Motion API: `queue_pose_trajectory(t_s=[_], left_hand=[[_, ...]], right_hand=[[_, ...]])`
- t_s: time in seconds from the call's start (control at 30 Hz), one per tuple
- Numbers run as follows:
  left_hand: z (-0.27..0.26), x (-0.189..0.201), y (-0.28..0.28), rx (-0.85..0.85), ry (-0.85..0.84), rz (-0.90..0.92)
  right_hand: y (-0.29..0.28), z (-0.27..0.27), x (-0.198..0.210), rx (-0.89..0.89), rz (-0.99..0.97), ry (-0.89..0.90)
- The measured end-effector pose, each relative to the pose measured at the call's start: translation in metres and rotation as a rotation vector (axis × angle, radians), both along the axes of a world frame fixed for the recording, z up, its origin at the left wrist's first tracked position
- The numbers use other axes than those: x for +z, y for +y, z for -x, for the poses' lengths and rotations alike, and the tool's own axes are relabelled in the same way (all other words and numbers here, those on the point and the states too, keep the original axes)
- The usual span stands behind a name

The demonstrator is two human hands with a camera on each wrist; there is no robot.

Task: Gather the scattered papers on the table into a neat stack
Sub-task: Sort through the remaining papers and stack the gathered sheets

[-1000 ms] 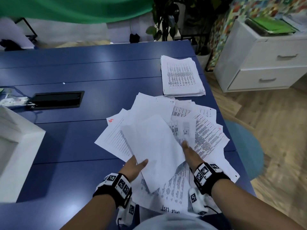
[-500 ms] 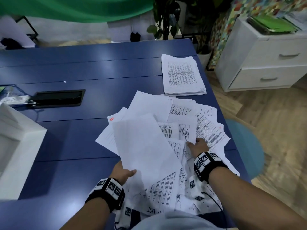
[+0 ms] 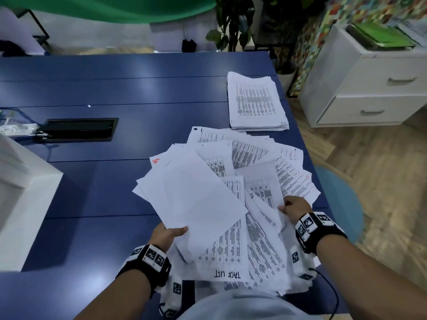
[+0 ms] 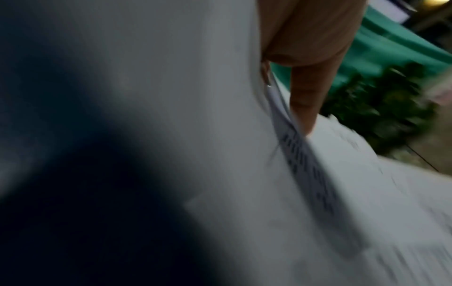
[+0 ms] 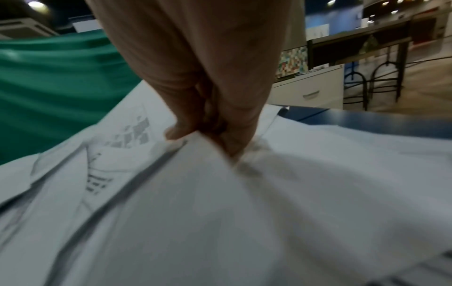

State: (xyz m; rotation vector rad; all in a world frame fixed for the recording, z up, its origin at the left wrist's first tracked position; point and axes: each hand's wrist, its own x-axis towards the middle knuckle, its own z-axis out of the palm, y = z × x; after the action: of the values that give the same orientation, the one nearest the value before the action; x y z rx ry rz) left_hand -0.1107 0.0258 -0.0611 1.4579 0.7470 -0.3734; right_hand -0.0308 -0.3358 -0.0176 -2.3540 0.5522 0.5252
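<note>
Papers (image 3: pixel 231 204) lie fanned in a loose heap on the near right part of the blue surface (image 3: pixel 115 88), some hanging over its near edge. Left hand (image 3: pixel 167 235) grips a blank sheet (image 3: pixel 198 199) at its near corner, thumb on top, fingers (image 4: pixel 305 104) beneath. Right hand (image 3: pixel 294 207) pinches the edge of a printed sheet (image 5: pixel 171 193), its fingers (image 5: pixel 178 131) curled on it. Farther off, a neat stack (image 3: pixel 256 102) sits near the right edge, apart from the heap.
</note>
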Motion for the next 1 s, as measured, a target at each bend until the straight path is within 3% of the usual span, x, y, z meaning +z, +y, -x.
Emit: queue_pose_trajectory(t_s=[0.1,0.17,0.33,0.43,0.5,0.6,0.67,0.77,0.9,1.0], left_hand=[[0.001,0.003,-0.022,-0.084,-0.103,-0.278],[-0.001,0.003,-0.037,-0.213,-0.07,-0.489],[-0.003,0.007,-0.072,-0.577,-0.094,-0.503],[-0.009,0.016,-0.076,-0.659,-0.093,-0.492],[-0.019,0.028,-0.067,-0.577,-0.046,-0.63],[-0.038,0.043,-0.039,-0.176,-0.07,-0.833],[-0.048,0.043,-0.017,-0.027,-0.081,-0.887],[-0.054,0.034,0.002,-0.021,0.021,-0.869],[-0.056,0.028,0.0,-0.015,-0.069,-0.653],[-0.052,0.026,-0.002,-0.087,-0.047,-0.644]], right_hand=[[0.011,0.003,0.002,0.098,-0.019,0.074],[0.026,0.007,0.005,0.09,-0.046,0.042],[0.059,0.021,0.006,-0.008,-0.281,0.065],[0.054,0.024,-0.007,-0.035,-0.255,0.045],[0.049,0.024,-0.009,-0.068,-0.264,-0.001],[0.04,0.026,-0.009,-0.111,-0.355,-0.051],[0.037,0.026,-0.009,-0.116,-0.396,-0.058],[0.031,0.025,-0.015,-0.136,-0.434,-0.036],[0.028,0.026,-0.02,-0.137,-0.431,-0.045],[0.028,0.026,-0.023,-0.161,-0.409,-0.058]])
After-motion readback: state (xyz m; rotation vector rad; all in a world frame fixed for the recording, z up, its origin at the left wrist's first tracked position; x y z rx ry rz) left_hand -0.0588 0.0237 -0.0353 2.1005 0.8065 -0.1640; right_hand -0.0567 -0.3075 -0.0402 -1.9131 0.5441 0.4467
